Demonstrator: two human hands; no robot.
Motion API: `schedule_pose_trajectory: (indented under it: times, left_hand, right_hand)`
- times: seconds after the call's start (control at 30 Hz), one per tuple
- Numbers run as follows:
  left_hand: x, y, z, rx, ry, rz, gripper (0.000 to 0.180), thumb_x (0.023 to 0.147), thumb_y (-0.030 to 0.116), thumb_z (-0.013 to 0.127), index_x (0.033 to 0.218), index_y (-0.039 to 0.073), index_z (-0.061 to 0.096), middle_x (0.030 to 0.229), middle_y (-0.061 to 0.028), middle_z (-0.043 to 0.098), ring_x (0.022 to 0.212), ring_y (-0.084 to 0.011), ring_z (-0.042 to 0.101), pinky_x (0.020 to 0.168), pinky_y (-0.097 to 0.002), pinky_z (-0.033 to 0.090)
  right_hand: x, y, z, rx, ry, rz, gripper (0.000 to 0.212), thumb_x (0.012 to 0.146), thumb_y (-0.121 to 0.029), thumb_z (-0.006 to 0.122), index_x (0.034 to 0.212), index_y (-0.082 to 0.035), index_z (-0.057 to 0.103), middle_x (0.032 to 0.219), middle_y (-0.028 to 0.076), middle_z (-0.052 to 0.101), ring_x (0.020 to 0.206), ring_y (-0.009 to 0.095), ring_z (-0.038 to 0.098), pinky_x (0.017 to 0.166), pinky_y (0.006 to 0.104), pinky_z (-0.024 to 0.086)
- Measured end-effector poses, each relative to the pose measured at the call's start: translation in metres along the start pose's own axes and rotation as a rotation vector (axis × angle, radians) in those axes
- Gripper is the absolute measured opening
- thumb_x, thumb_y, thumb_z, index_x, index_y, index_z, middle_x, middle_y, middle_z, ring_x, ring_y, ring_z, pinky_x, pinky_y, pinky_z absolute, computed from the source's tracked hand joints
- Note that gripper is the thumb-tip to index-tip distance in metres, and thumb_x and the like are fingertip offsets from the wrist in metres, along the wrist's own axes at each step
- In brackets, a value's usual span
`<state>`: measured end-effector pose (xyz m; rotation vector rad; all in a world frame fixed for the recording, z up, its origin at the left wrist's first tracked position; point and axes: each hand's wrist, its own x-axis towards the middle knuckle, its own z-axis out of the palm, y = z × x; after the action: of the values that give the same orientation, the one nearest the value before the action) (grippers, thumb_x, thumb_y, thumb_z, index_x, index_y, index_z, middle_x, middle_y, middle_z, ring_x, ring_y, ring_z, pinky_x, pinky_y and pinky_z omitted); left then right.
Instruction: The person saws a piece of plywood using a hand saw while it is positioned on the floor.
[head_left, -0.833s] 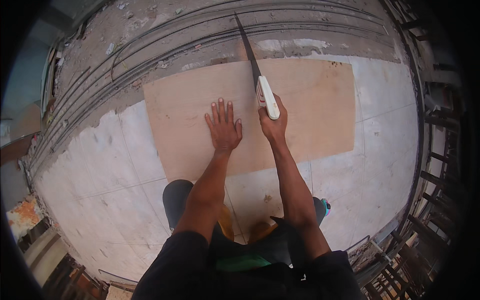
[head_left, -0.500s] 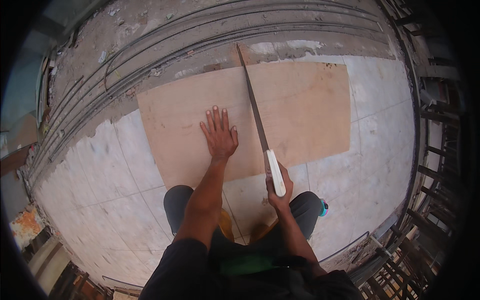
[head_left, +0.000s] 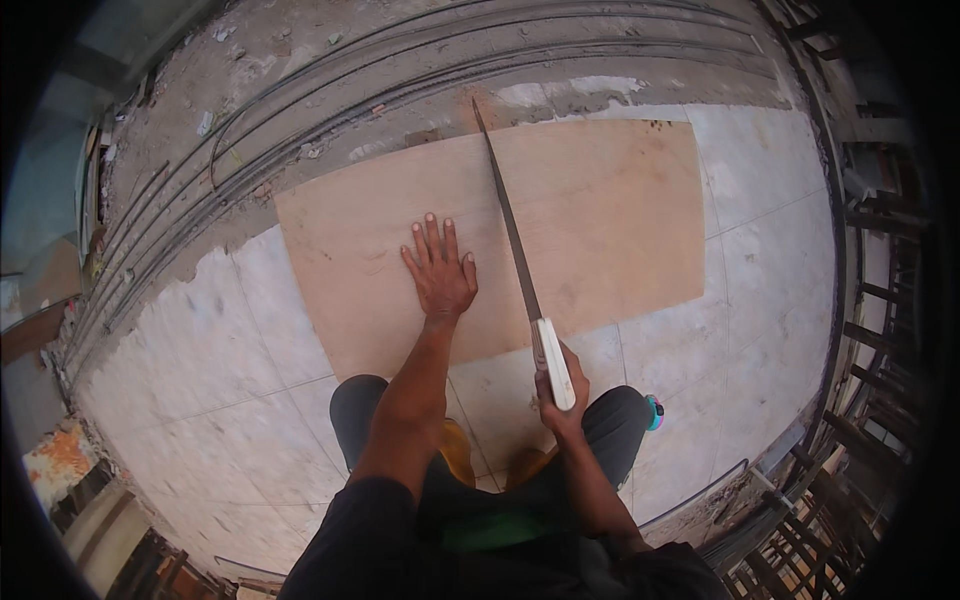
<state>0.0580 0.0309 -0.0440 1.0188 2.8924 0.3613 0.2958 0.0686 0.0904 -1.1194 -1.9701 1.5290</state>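
Note:
A flat tan plywood sheet (head_left: 610,215) lies over the floor before me. My left hand (head_left: 441,272) rests flat on the sheet, left of its middle, with the fingers spread. In my right hand (head_left: 563,390) is the white handle of a handsaw (head_left: 517,243), and the fingers are wrapped round it. The dark blade crosses the sheet from the near edge to beyond the far edge, its tip pointing away from me. Along the near part of the blade runs a faint line on the wood. The blade hides whether there is a cut under it.
Pale floor tiles (head_left: 190,350) surround the sheet. Beyond it, long metal rods (head_left: 400,75) lie on rough, dusty ground. Dark wooden or metal pieces (head_left: 885,300) line the right side. My knees are bent close to the sheet's near edge, and a small turquoise object (head_left: 654,412) shows beside the right one.
My right hand has drawn the handsaw back toward me, so its handle and tip sit nearer. My left hand keeps its place on the plywood sheet.

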Motion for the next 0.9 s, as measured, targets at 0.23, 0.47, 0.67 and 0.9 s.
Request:
schedule_pose_trajectory:
  times: [0.23, 0.47, 0.67, 0.9]
  left_hand:
    - [-0.012, 0.011, 0.005, -0.03, 0.018, 0.041, 0.069, 0.099, 0.037, 0.049, 0.159, 0.009, 0.031, 0.169, -0.0163, 0.016, 0.156, -0.0399, 0.011, 0.121, -0.0642, 0.01]
    - [-0.006, 0.003, -0.002, -0.012, -0.058, -0.007, 0.069, 0.102, 0.04, 0.044, 0.162, 0.013, 0.025, 0.171, -0.0135, 0.009, 0.157, -0.0375, 0.005, 0.122, -0.0619, 0.004]
    - [-0.011, 0.02, 0.002, -0.051, -0.081, 0.019, 0.069, 0.101, 0.038, 0.045, 0.162, 0.012, 0.025, 0.171, -0.0137, 0.008, 0.157, -0.0379, 0.004, 0.122, -0.0613, 0.004]
    - [-0.012, -0.005, 0.004, -0.007, -0.025, -0.02, 0.068, 0.101, 0.038, 0.044, 0.161, 0.011, 0.028, 0.17, -0.0147, 0.012, 0.156, -0.0382, 0.007, 0.122, -0.0623, 0.006]
  right_hand:
    - [0.147, 0.008, 0.059, 0.038, 0.085, -0.154, 0.053, 0.085, 0.003, 0.062, 0.137, -0.003, 0.057, 0.105, 0.019, 0.071, 0.091, 0.023, 0.07, 0.084, 0.033, 0.053]
    - [-0.07, -0.002, -0.038, -0.044, -0.042, 0.154, 0.053, 0.086, 0.0, 0.062, 0.138, 0.003, 0.056, 0.113, 0.015, 0.073, 0.099, 0.018, 0.071, 0.092, 0.0318, 0.054]
    - [0.164, 0.007, 0.057, 0.1, 0.09, -0.164, 0.051, 0.085, 0.004, 0.063, 0.135, -0.001, 0.058, 0.099, 0.014, 0.071, 0.089, 0.018, 0.069, 0.081, 0.0308, 0.054]
    - [-0.064, 0.015, -0.026, -0.061, -0.045, 0.087, 0.051, 0.09, -0.002, 0.063, 0.14, 0.0, 0.054, 0.126, 0.018, 0.068, 0.109, 0.022, 0.069, 0.096, 0.0344, 0.052]
